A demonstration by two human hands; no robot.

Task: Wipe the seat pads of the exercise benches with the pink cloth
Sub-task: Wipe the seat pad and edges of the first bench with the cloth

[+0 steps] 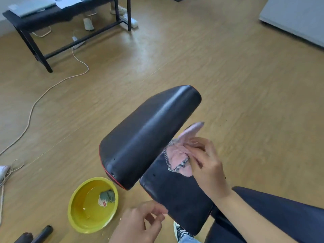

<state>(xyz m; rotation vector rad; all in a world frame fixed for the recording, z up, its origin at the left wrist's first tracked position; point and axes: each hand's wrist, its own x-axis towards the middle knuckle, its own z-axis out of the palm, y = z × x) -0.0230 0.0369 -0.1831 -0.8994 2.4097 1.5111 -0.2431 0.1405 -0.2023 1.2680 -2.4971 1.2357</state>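
Note:
A black exercise bench fills the middle of the head view. Its raised back pad (149, 130) has a red trim and tilts up toward the far right. Below it lies the flat black seat pad (178, 195). The pink cloth (178, 155), with a checked edge, rests on the seat pad's far end, right at the gap under the back pad. My right hand (205, 163) presses on the cloth and grips it. My left hand (140, 225) hovers at the seat pad's near left edge, fingers loosely curled and holding nothing.
A yellow basin (78, 220) with water and a grey rag (108, 197) stands on the wooden floor left of the bench. A white cable (33, 106) snakes across the floor from a black table (43, 18). My sneaker (180, 232) is under the seat.

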